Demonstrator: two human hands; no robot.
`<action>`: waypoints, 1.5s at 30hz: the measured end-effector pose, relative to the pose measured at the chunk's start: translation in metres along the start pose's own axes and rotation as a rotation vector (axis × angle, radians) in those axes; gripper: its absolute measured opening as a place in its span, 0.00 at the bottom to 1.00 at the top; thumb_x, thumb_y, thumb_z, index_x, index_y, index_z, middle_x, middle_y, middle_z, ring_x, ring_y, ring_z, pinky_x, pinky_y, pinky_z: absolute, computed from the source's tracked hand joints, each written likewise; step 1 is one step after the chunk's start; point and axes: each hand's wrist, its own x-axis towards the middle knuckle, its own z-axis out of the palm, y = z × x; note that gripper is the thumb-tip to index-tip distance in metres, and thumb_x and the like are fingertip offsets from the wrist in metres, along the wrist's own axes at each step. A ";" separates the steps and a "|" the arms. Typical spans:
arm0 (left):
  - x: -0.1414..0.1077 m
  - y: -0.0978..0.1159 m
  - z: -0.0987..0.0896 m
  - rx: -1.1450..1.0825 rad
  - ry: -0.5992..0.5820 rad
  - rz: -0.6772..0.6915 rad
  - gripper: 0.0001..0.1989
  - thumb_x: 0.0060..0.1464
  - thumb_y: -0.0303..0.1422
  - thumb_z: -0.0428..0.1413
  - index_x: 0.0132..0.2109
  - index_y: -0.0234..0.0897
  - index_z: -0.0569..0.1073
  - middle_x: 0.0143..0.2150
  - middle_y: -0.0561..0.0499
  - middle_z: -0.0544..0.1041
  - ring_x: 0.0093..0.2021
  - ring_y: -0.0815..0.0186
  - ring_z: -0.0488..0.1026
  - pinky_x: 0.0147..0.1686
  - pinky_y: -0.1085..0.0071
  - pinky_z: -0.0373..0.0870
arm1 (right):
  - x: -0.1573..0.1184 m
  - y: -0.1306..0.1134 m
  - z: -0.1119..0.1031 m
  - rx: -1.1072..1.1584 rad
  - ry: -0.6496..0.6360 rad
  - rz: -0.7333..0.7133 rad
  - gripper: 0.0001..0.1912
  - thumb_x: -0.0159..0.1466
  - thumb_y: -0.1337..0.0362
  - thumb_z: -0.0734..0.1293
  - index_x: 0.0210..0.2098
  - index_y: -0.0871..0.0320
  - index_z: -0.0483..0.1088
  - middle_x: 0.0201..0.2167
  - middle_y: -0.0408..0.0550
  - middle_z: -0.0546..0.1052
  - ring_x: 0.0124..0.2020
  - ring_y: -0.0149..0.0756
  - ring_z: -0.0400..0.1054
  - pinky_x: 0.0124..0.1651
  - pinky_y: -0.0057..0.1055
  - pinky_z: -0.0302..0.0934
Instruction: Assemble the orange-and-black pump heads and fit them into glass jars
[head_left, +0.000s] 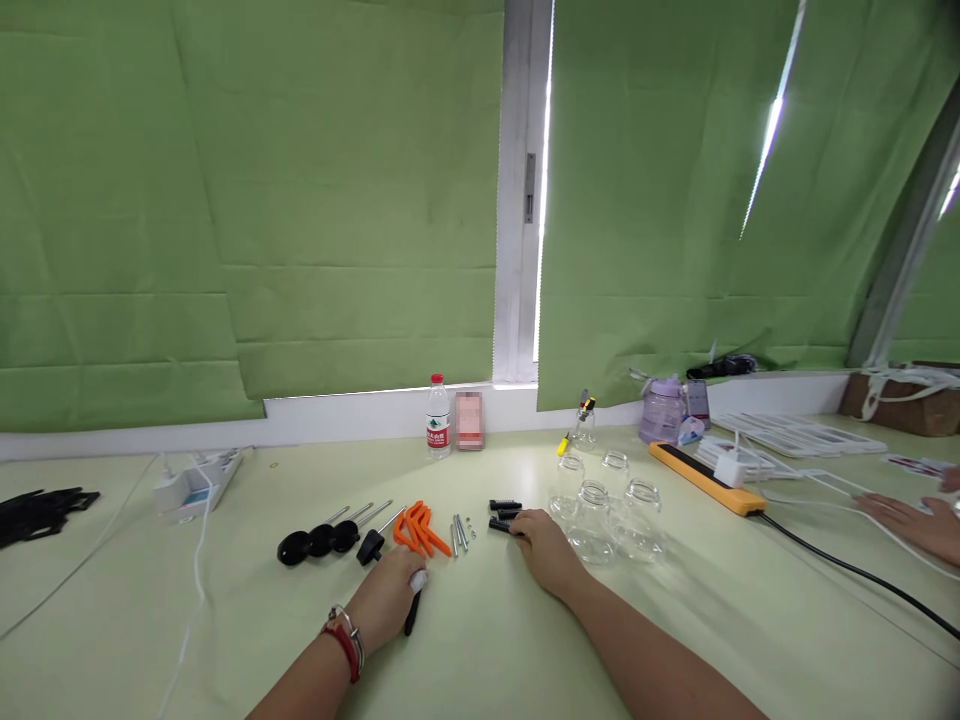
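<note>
My left hand is closed round a slim black piece with a whitish end, low over the table. Just beyond it lie several black round-headed pieces with metal rods. Right of those are bent orange pieces, then metal screws and tiny metal parts. My right hand reaches to a small group of short black cylinders; its fingertips close on the right end of the nearest black cylinder. Several clear glass jars stand right beside that hand.
An orange power strip with a black cable lies at right, near another person's hand. At the back are a water bottle, a phone-like panel and a purple jug. White cables cross the left side.
</note>
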 end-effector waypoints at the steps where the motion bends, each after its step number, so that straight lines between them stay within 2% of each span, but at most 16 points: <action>1: 0.000 0.000 0.000 0.024 -0.001 0.013 0.11 0.53 0.29 0.43 0.24 0.37 0.65 0.31 0.48 0.69 0.33 0.61 0.67 0.33 0.67 0.60 | 0.000 -0.001 0.000 -0.002 -0.004 -0.005 0.14 0.55 0.74 0.58 0.33 0.58 0.74 0.39 0.49 0.74 0.45 0.40 0.64 0.50 0.35 0.56; 8: 0.000 -0.003 -0.003 0.170 0.009 -0.002 0.11 0.53 0.27 0.43 0.27 0.37 0.67 0.31 0.48 0.72 0.32 0.61 0.68 0.30 0.69 0.57 | -0.005 -0.011 -0.004 0.015 -0.073 -0.015 0.13 0.53 0.76 0.58 0.28 0.57 0.72 0.34 0.46 0.74 0.38 0.36 0.66 0.43 0.30 0.58; 13: -0.004 0.005 -0.009 0.336 -0.011 -0.005 0.12 0.52 0.26 0.42 0.27 0.38 0.68 0.30 0.47 0.73 0.32 0.59 0.70 0.28 0.69 0.55 | -0.013 -0.024 -0.011 0.050 -0.177 0.007 0.12 0.53 0.74 0.60 0.32 0.56 0.71 0.34 0.45 0.74 0.35 0.34 0.66 0.38 0.28 0.58; 19: -0.005 0.007 -0.012 0.416 -0.010 0.020 0.14 0.52 0.27 0.42 0.26 0.38 0.70 0.33 0.46 0.74 0.34 0.59 0.71 0.27 0.69 0.56 | -0.021 -0.034 -0.018 0.176 -0.282 0.036 0.10 0.53 0.71 0.63 0.34 0.56 0.71 0.33 0.44 0.74 0.32 0.32 0.66 0.35 0.27 0.59; 25: -0.006 0.006 -0.013 0.434 -0.003 0.011 0.14 0.49 0.24 0.42 0.27 0.39 0.70 0.31 0.48 0.74 0.34 0.61 0.71 0.28 0.70 0.57 | -0.016 -0.022 -0.014 0.328 -0.326 0.098 0.10 0.49 0.72 0.65 0.32 0.57 0.73 0.29 0.43 0.73 0.30 0.30 0.65 0.34 0.25 0.59; 31: -0.006 0.013 -0.018 0.438 -0.043 0.002 0.16 0.48 0.22 0.41 0.30 0.38 0.72 0.34 0.48 0.75 0.37 0.61 0.71 0.30 0.71 0.61 | -0.014 -0.011 -0.013 0.414 -0.358 0.162 0.09 0.47 0.69 0.69 0.30 0.58 0.74 0.25 0.41 0.72 0.28 0.29 0.64 0.32 0.25 0.58; 34: -0.007 0.019 -0.017 0.449 -0.003 0.005 0.18 0.48 0.20 0.41 0.33 0.38 0.74 0.36 0.47 0.75 0.39 0.59 0.71 0.32 0.69 0.63 | -0.014 -0.010 -0.015 0.423 -0.370 0.153 0.10 0.46 0.67 0.70 0.31 0.58 0.75 0.25 0.42 0.72 0.29 0.30 0.64 0.32 0.25 0.58; 37: -0.008 0.028 -0.007 0.403 0.067 0.065 0.21 0.51 0.20 0.41 0.45 0.38 0.73 0.43 0.44 0.75 0.45 0.57 0.70 0.37 0.65 0.66 | -0.012 -0.010 -0.020 0.370 -0.291 0.148 0.10 0.48 0.67 0.70 0.32 0.58 0.74 0.26 0.42 0.73 0.29 0.32 0.65 0.32 0.27 0.59; 40: -0.009 0.038 0.010 0.277 0.032 0.231 0.26 0.52 0.21 0.44 0.57 0.41 0.64 0.56 0.43 0.69 0.53 0.58 0.66 0.49 0.62 0.65 | -0.009 -0.009 -0.027 0.250 -0.084 0.114 0.09 0.54 0.70 0.64 0.34 0.58 0.73 0.30 0.45 0.73 0.32 0.34 0.66 0.37 0.29 0.61; 42: -0.009 0.044 0.019 0.238 -0.037 0.332 0.31 0.49 0.19 0.46 0.60 0.44 0.60 0.62 0.45 0.61 0.59 0.57 0.61 0.55 0.58 0.59 | -0.008 -0.008 -0.029 0.147 0.003 0.043 0.13 0.55 0.74 0.60 0.35 0.57 0.72 0.36 0.48 0.74 0.38 0.36 0.67 0.43 0.32 0.60; 45: -0.010 0.052 0.023 0.237 -0.143 0.424 0.30 0.50 0.19 0.47 0.58 0.46 0.63 0.63 0.45 0.59 0.60 0.54 0.58 0.57 0.53 0.55 | -0.007 -0.005 -0.027 0.019 -0.021 -0.018 0.18 0.53 0.78 0.59 0.38 0.58 0.73 0.42 0.50 0.74 0.45 0.39 0.65 0.50 0.34 0.57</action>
